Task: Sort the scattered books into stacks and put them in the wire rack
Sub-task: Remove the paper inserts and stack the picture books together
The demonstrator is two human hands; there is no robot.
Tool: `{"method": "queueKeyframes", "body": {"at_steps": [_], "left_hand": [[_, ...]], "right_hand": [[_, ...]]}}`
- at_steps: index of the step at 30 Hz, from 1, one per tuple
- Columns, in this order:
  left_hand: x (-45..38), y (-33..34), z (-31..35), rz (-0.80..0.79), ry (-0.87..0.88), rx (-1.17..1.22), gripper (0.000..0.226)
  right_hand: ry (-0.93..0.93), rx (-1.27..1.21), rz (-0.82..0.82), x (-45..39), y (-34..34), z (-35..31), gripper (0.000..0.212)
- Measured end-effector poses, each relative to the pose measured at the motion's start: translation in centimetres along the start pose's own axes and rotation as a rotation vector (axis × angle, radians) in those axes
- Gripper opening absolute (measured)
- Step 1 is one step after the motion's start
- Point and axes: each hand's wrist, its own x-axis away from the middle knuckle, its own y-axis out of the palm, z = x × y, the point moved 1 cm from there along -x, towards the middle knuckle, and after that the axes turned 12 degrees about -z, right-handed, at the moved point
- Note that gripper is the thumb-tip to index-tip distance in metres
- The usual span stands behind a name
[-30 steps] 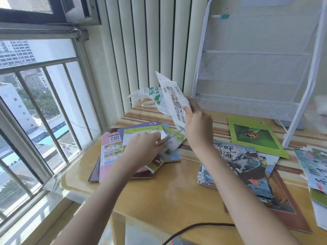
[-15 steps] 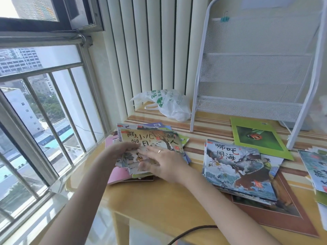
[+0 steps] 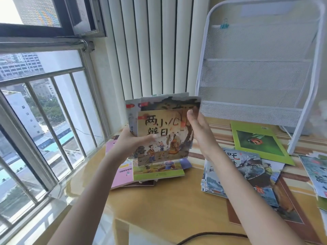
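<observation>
A small stack of thin picture books [image 3: 164, 124] stands upright in the air above the table, its front cover tan with large dark characters. My left hand [image 3: 131, 144] grips its lower left edge, thumb across the cover. My right hand [image 3: 200, 131] holds its right edge, with the thumb lying on the cover. Below lies a pile with a pink book [image 3: 122, 172] and a green-edged book [image 3: 159, 171]. The white wire rack [image 3: 254, 73] stands behind, at the back right, its mesh shelves showing no books.
To the right lies another stack of picture books [image 3: 247, 174] on a brown book. A green ladybird book [image 3: 256, 140] lies at the rack's foot, and more books [image 3: 315, 170] lie at the right edge. Window bars [image 3: 44, 110] border the wooden table [image 3: 168, 206] on the left. A black cable [image 3: 203, 235] crosses the near edge.
Both hands gathered the small books off the left pile and lifted them upright. The white plastic bag seen behind the pile earlier is now hidden behind the raised books.
</observation>
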Motion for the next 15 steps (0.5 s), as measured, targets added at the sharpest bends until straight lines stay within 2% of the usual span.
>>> {"method": "queueKeyframes", "body": {"at_steps": [1,4,7,8,10,13,15], "left_hand": [[-0.1,0.1,0.2,-0.021,0.008,-0.014,0.044],[-0.6,0.1,0.7,0.038,0.053,0.037,0.053],[-1.2,0.7,1.3,0.228,-0.077,0.264,0.05],[-1.2,1.1,1.6,0.296,-0.123,0.32,0.048],[-1.6,1.5,1.8,0.359,-0.143,0.26,0.044],[-2.2,1.8,2.5,0.433,-0.04,0.26,0.023],[-2.4,2.1,2.6,0.449,0.015,0.303,0.021]], "right_hand": [[-0.031,-0.001,-0.047,0.3,0.3,-0.1,0.086],[-0.042,-0.095,-0.002,0.2,0.4,0.3,0.086],[-0.021,-0.129,-0.007,0.1,1.1,0.2,0.059],[-0.019,-0.112,0.003,-0.1,1.3,0.4,0.059],[-0.011,-0.132,0.081,-0.7,1.7,0.9,0.072],[0.084,-0.27,0.176,-1.5,1.9,1.0,0.068],[0.106,-0.369,0.183,-2.0,1.9,1.4,0.071]]}}
